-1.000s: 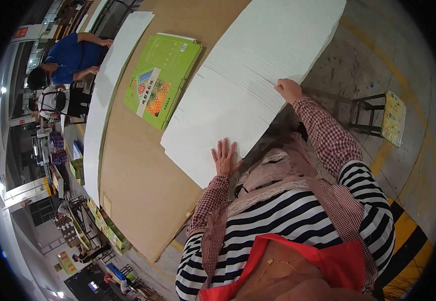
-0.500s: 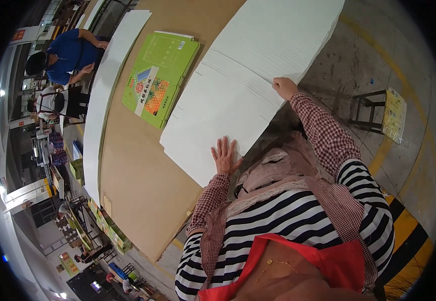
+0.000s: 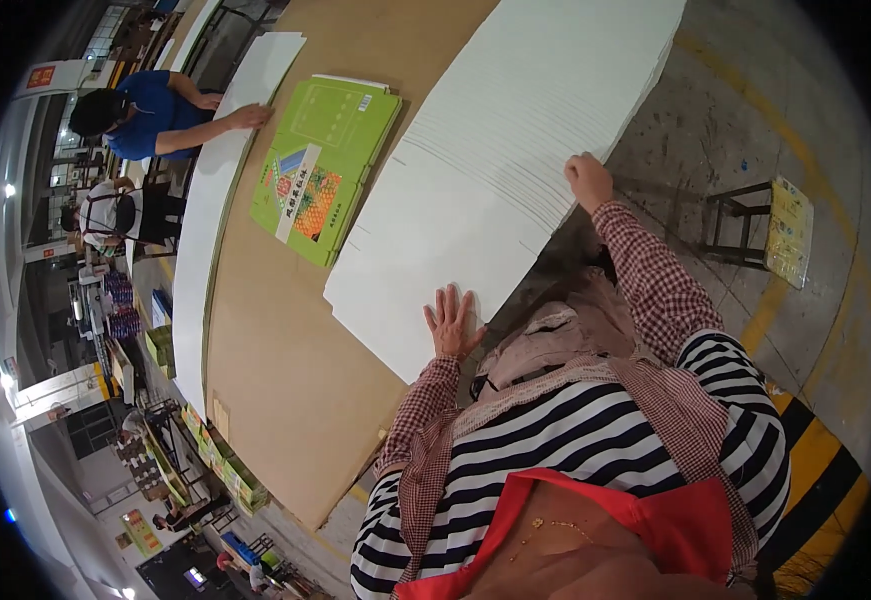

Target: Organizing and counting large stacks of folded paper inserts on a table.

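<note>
A stack of large white cardboard sheets lies fanned out in front of me, its edges stepped in close lines. My left hand rests flat on the near left part of the top sheet, fingers spread. Along the right edge of the stack, my right hand is closed, with the fingers curled at the sheets' edge. Whether it pinches one sheet or several is hidden. Left of the stack lies a pile of flat green printed cartons with a pineapple picture.
A brown board tabletop carries everything, with another row of white sheets along its far left side. A co-worker in a blue shirt reaches onto that row. At right stands a stool with a yellow top on the concrete floor.
My right hand has shifted slightly right along the stack's edge, and the fanned lines have spread. My left hand stays flat. The blue-shirted co-worker has stretched an arm toward the table.
</note>
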A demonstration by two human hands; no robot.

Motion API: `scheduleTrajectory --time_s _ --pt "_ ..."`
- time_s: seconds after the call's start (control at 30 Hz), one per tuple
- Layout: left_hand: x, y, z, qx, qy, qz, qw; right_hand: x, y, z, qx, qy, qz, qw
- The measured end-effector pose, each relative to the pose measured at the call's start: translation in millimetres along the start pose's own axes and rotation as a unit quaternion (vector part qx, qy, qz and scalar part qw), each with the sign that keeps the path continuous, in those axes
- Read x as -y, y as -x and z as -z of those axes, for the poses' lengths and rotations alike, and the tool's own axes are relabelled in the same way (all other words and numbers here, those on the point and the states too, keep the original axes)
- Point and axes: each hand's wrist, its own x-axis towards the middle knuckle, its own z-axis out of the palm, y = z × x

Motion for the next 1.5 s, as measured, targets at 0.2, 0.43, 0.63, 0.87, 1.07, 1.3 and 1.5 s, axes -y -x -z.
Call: scheduleTrajectory --time_s 0.2,0.43,0.63,0.87,1.07,1.3,1.5 --pt "0.3 0.2 2.2 0.010 0.001 0.008 1.000 -4.0 -17.1 0.7 0.099 0.006 -0.036 0.994" --pt "0.5 -1.1 0.0 0.003 -0.007 0.003 1.000 -3.3 -24.1 -12.7 0.140 0.060 0.012 0.988" --pt "0.6 -1.0 1.1 0.011 -0.010 0.001 1.000 -2.5 -23.9 -16.5 0.126 0.105 0.023 0.986" --pt "-2.1 0.4 7.1 0.027 -0.011 0.013 0.999 6.1 -8.1 -3.4 0.036 0.030 0.028 0.998" --pt "-1.8 -0.4 6.3 0.026 -0.011 0.012 1.000 12.0 -15.4 6.0 0.162 0.015 -0.028 0.986" --pt "0.8 -0.7 3.5 0.005 -0.006 0.000 1.000 14.5 -9.1 0.4 0.005 0.004 0.035 0.999" --pt "1.4 -2.1 3.1 0.019 -0.003 0.003 1.000 17.8 -6.3 -8.2 0.133 0.039 -0.011 0.990"
